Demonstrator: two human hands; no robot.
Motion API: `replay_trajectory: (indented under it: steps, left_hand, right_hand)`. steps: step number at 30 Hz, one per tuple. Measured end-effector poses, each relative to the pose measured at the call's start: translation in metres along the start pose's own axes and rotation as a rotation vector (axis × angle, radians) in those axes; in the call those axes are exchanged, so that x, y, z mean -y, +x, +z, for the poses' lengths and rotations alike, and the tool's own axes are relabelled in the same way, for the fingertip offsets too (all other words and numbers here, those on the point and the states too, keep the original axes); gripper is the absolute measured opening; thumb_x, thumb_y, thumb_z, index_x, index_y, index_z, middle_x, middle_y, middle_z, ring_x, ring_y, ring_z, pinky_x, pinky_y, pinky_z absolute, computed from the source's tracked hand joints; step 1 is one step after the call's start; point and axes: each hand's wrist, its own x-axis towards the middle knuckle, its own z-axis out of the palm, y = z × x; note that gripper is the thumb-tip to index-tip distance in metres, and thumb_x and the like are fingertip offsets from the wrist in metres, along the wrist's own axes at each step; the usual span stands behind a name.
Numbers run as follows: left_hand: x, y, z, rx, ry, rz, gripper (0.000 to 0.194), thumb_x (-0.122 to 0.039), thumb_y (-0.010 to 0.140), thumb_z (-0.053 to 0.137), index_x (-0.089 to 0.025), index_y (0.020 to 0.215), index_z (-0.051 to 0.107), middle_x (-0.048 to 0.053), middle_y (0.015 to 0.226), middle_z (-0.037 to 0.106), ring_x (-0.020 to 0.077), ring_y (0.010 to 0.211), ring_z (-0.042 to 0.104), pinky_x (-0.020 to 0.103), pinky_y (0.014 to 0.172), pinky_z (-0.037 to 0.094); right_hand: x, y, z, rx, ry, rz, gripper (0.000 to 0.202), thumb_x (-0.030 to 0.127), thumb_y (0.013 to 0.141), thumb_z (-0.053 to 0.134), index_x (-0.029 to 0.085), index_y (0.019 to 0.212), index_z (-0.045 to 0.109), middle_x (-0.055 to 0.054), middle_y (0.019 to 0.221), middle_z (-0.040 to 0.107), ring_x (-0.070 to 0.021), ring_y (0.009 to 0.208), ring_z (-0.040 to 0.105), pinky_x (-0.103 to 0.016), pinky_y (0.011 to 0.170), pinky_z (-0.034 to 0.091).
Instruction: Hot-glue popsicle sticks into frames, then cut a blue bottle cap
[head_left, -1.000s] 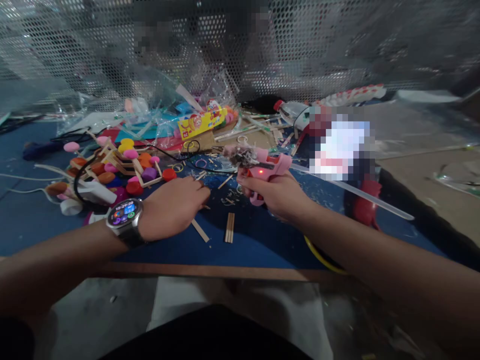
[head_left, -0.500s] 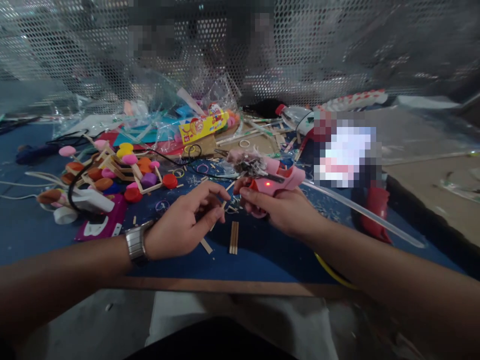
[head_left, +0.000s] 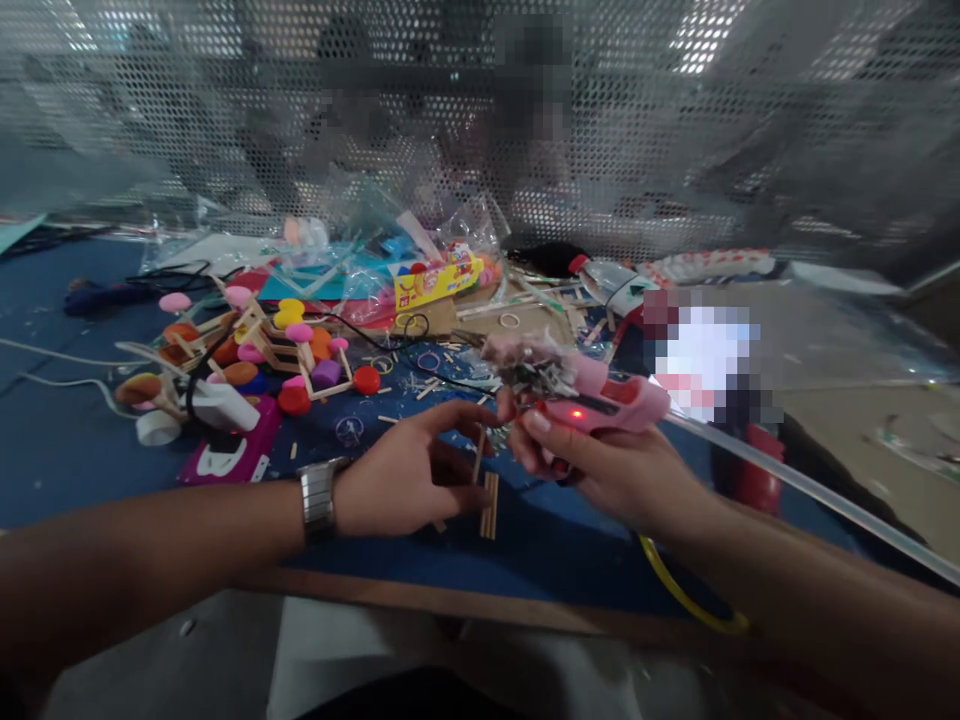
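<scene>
While its long axis slopes gently down from left to right, the pink glue gun (head_left: 634,402) sits just right of the frame's centre, its fuzz-covered nozzle end (head_left: 536,366) pointing left and slightly up. A translucent glue stick (head_left: 795,483) runs from its rear toward the lower right edge. The right hand (head_left: 619,475) is wrapped around the handle, thumb along the side below a red light. At the centre, the left hand (head_left: 405,472) is half curled, pinching a thin wooden stick (head_left: 478,452) between thumb and fingers, near the gun but apart from it. Just below lies a row of sticks (head_left: 489,510), pointing toward the lower edge; whether the left thumb touches it, I cannot tell. Left of centre stands a wooden frame with colourful knobs (head_left: 326,374); above centre lies a yellow packet (head_left: 439,283).
</scene>
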Motion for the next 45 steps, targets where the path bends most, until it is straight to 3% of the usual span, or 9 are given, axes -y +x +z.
replay_trajectory:
  steps: [3,5,9,11,15,20,27,35,45]
  left_hand:
    - [0.003,0.0,0.0,-0.015,-0.06,0.011,0.058,-0.017,0.074,0.083,-0.02,0.125,0.057,0.007,0.115,0.07,0.0116,0.071,0.07,0.024,0.061,0.057]
    - [0.004,0.001,0.0,-0.026,-0.11,0.017,0.061,-0.022,0.07,0.088,-0.02,0.124,0.059,0.009,0.119,0.07,0.0165,0.08,0.074,0.03,0.071,0.059]
    - [0.008,0.003,0.001,-0.022,-0.175,0.043,0.05,-0.028,0.071,0.091,-0.018,0.112,0.065,0.004,0.1,0.073,0.0172,0.082,0.072,0.032,0.079,0.058]
    - [0.01,0.005,0.001,-0.015,-0.197,0.049,0.045,-0.029,0.071,0.09,-0.018,0.108,0.066,0.003,0.097,0.074,0.0162,0.082,0.072,0.031,0.081,0.058]
    - [0.011,0.007,0.003,-0.028,-0.162,0.037,0.043,-0.032,0.071,0.09,-0.018,0.105,0.068,0.003,0.097,0.074,0.0186,0.091,0.071,0.033,0.087,0.056]
    - [0.009,0.005,0.005,-0.06,-0.069,0.044,0.035,-0.037,0.073,0.089,-0.017,0.086,0.064,0.0,0.084,0.067,0.0166,0.082,0.066,0.031,0.081,0.055]
    - [0.011,0.003,0.004,-0.153,0.128,0.102,0.045,-0.046,0.075,0.087,-0.02,0.089,0.053,0.0,0.084,0.065,0.0152,0.074,0.063,0.028,0.068,0.051]
    - [0.004,0.004,-0.001,-0.121,0.137,0.078,0.053,-0.038,0.074,0.089,-0.02,0.112,0.057,0.001,0.093,0.069,0.0183,0.084,0.067,0.032,0.077,0.055]
    - [-0.001,0.003,-0.002,-0.151,0.243,0.114,0.046,-0.037,0.075,0.088,-0.019,0.105,0.059,-0.002,0.083,0.059,0.0146,0.074,0.056,0.028,0.068,0.048]
  right_hand:
    - [-0.006,0.002,0.002,-0.042,-0.018,0.0,0.049,0.067,0.074,0.08,0.024,0.093,0.066,0.003,0.063,0.059,-0.0162,0.058,0.056,-0.03,0.056,0.048]
    - [-0.012,0.003,0.002,-0.051,-0.066,-0.06,0.038,0.057,0.077,0.081,0.026,0.092,0.066,0.002,0.069,0.063,-0.0174,0.06,0.059,-0.032,0.058,0.052]
    - [-0.023,-0.002,0.003,-0.026,-0.177,-0.205,0.016,0.039,0.083,0.076,0.029,0.095,0.072,-0.003,0.093,0.075,-0.0248,0.088,0.073,-0.043,0.088,0.061]
    - [-0.028,-0.004,0.004,-0.019,-0.2,-0.234,0.021,0.035,0.085,0.073,0.032,0.106,0.072,-0.003,0.097,0.078,-0.0268,0.099,0.075,-0.047,0.097,0.06]
    - [-0.029,-0.004,0.007,0.051,-0.139,-0.177,0.011,0.036,0.089,0.068,0.031,0.097,0.072,-0.002,0.098,0.079,-0.0258,0.097,0.077,-0.045,0.091,0.064]
    - [-0.022,-0.005,0.005,0.142,-0.151,-0.162,0.004,0.032,0.089,0.067,0.029,0.09,0.069,-0.004,0.097,0.079,-0.0238,0.092,0.077,-0.04,0.087,0.065]
    - [-0.019,-0.008,0.004,0.119,-0.106,-0.186,0.006,0.032,0.088,0.067,0.027,0.092,0.07,-0.003,0.095,0.077,-0.0223,0.091,0.076,-0.038,0.087,0.063]
    - [-0.014,-0.008,-0.001,0.079,-0.194,-0.153,0.011,0.034,0.089,0.066,0.029,0.082,0.074,-0.003,0.096,0.079,-0.0247,0.091,0.074,-0.041,0.092,0.061]
    - [-0.025,-0.009,-0.005,0.105,-0.119,-0.172,0.011,0.036,0.09,0.07,0.028,0.091,0.078,-0.006,0.098,0.079,-0.0242,0.088,0.074,-0.04,0.085,0.062]
